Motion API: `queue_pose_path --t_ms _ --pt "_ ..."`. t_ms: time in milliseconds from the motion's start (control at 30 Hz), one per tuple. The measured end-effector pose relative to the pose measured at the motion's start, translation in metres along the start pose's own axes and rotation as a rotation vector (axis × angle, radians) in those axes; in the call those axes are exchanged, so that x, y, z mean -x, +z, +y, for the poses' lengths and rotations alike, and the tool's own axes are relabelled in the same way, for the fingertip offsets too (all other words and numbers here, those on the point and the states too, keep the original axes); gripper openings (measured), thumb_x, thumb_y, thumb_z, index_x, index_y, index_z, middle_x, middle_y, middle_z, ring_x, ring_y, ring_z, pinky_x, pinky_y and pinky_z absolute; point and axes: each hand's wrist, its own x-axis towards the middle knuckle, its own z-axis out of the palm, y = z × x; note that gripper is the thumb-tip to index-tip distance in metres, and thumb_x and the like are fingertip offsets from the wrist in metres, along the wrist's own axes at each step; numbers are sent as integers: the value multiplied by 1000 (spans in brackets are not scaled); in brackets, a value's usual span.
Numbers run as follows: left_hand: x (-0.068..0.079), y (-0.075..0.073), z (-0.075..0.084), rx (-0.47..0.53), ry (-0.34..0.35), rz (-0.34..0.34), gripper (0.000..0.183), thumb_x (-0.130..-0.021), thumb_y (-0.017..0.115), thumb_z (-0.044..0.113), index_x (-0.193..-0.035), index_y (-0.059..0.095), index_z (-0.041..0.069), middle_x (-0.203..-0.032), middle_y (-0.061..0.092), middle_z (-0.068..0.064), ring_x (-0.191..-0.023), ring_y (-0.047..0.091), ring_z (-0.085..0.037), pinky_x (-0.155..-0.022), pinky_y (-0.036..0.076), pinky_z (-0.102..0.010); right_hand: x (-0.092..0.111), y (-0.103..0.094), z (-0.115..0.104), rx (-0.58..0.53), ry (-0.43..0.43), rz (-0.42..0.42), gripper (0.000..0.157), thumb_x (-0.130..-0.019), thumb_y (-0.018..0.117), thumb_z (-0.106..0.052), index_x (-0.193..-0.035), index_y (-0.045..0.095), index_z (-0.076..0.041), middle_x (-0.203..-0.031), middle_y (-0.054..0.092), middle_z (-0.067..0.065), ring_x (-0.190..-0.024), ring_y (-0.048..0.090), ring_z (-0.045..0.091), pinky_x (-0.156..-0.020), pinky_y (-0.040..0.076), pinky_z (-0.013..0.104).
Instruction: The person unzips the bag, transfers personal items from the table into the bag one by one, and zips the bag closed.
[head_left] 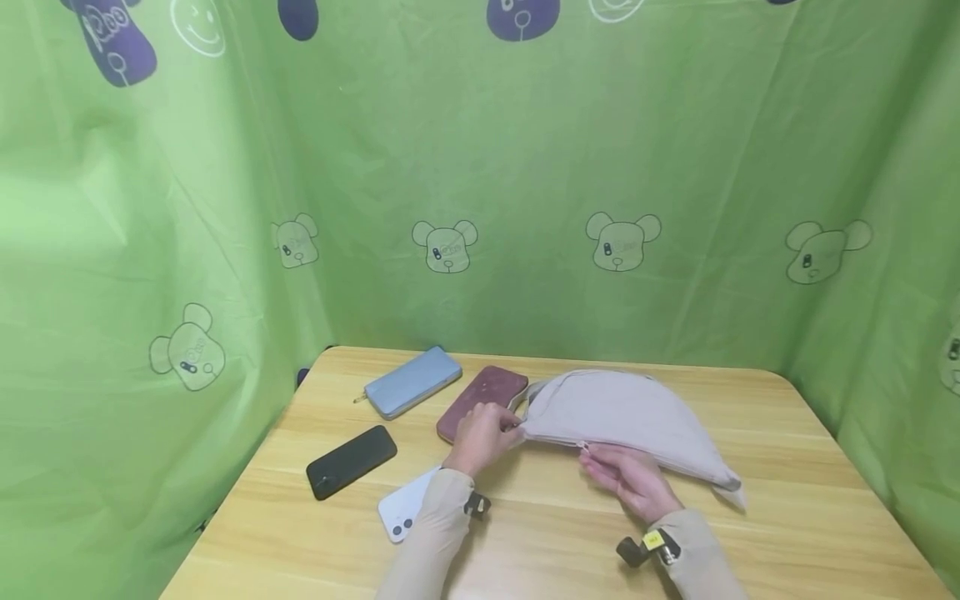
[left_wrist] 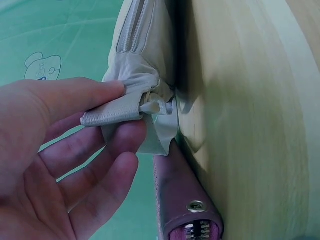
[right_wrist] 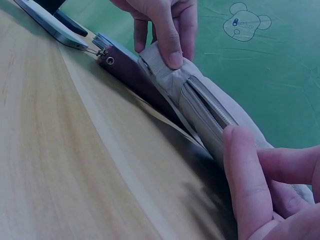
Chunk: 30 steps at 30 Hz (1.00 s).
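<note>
A pale grey crescent-shaped bag (head_left: 622,408) lies on the table, its zipper (right_wrist: 207,102) running along the near edge. My left hand (head_left: 483,433) pinches the bag's left end at the strap tab (left_wrist: 112,111), thumb on top and fingers beneath. At the zipper pull (head_left: 583,447), the thumb and index finger of my right hand (head_left: 630,477) pinch together. Between the bag's left end and that pull, the zipper teeth are parted in a narrow gap. Much of the pull is hidden by my right fingers in the right wrist view.
A maroon wallet (head_left: 480,398) lies beside the bag's left end, with a blue wallet (head_left: 414,382) farther left. Nearer are a black phone (head_left: 351,461) and a white phone (head_left: 405,504), partly under my left sleeve. Green curtains (head_left: 525,167) surround the wooden table (head_left: 540,542).
</note>
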Motion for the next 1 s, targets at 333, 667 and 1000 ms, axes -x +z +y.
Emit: queue_pose_path --t_ms 333,667,1000 --pt "1 -4 0 10 -15 0 14 -89 80 28 -101 83 22 -96 82 5 -73 66 -5 -61 48 -25 2 -2 -3 12 -4 4 20 -98 59 5 -101 74 -8 -103 80 12 -100 78 21 -95 61 29" --pt "-1 -4 0 11 -5 4 14 -88 81 29 -100 83 22 -98 82 5 -76 69 -7 -63 51 -25 2 -3 -4 2 2 -2 21 -100 57 5 -100 75 -8 -103 80 12 -100 78 21 -95 61 29" --pt "-1 -4 -2 9 -12 0 14 -89 81 31 -100 83 23 -96 82 6 -74 67 -5 -63 51 -25 1 -3 -4 6 1 -4 22 -100 56 5 -99 75 -8 -101 80 12 -97 79 20 -94 61 28"
